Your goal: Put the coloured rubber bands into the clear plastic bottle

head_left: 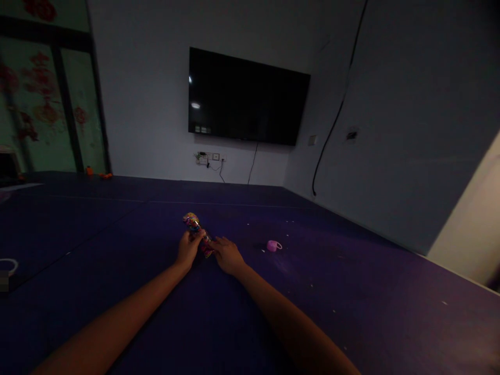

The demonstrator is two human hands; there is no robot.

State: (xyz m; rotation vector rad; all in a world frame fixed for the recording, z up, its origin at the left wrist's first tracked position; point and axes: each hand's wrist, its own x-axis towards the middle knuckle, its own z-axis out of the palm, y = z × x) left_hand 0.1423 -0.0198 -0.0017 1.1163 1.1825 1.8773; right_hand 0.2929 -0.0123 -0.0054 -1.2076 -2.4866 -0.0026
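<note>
A slim, shiny, multicoloured thing, patterned like printed foil, with a rounded far end, lies at a slant between my hands; its exact kind is unclear. My left hand is closed around its middle, the thumb on top. My right hand grips it from the right, near its lower end, with the fingers laid across it. The fingers partly cover the middle of the thing. To the right of my right hand, a small pink cap with a loop rests on the dark blue-purple floor surface.
A large television hangs on the far wall, above sockets with cables. A black cord runs down the right wall. Small orange things lie by the glass door. White scraps dot the floor, and a white ring-shaped thing is at left.
</note>
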